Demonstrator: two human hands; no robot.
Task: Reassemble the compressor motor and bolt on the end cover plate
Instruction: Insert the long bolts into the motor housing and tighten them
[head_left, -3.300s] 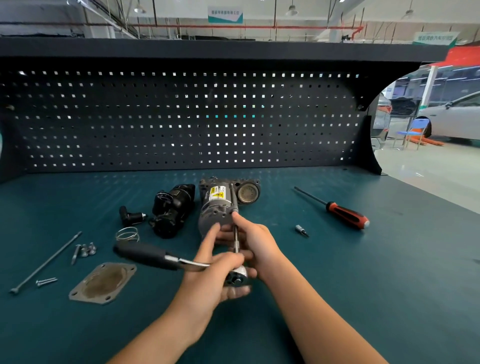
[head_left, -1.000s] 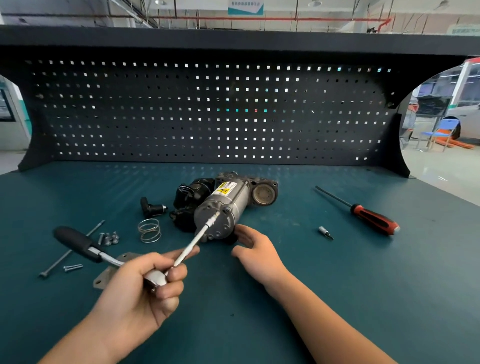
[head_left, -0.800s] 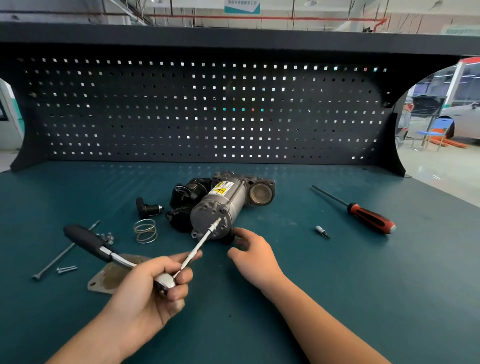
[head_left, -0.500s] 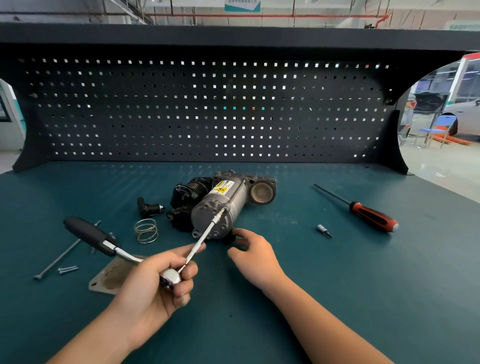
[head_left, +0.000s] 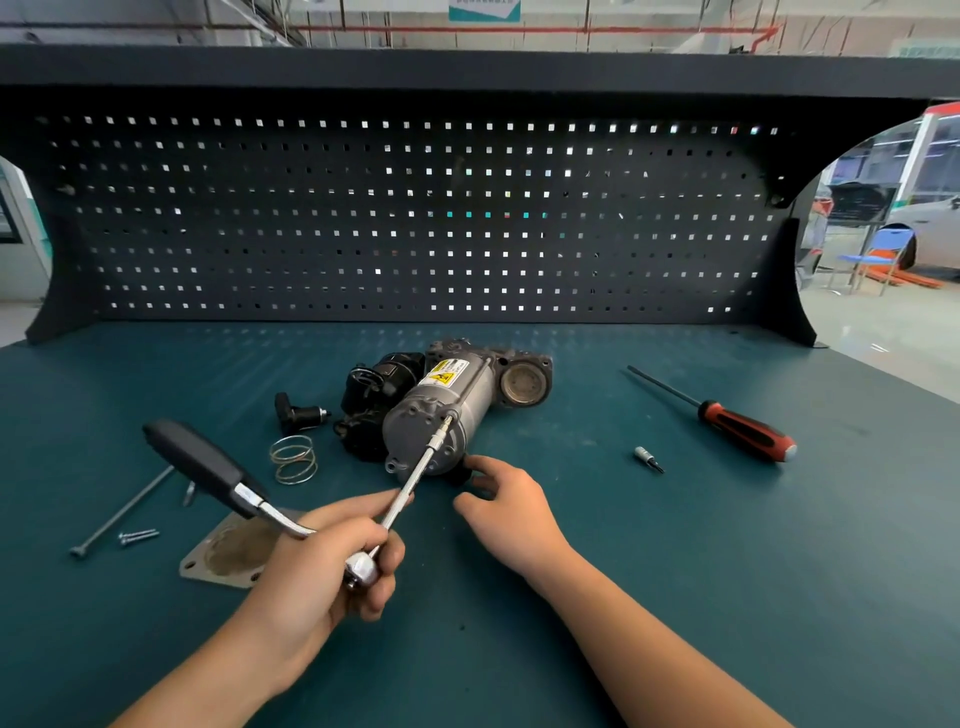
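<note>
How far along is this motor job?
Done: the motor looks joined to the compressor body. In hand: the left hand holds a ratchet whose extension reaches the motor's end; the right hand touches it. Left: the cover plate, screws and long bolt lie loose.

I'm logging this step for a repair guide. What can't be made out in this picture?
Head view:
1. Bolt on the compressor motor: covered by the extension tip of the ratchet.
2. End cover plate: right part hidden behind the left hand.
3. Warning label text: too small.
4. Whether the right hand grips the dark part under the motor: fingertips hide it.
</note>
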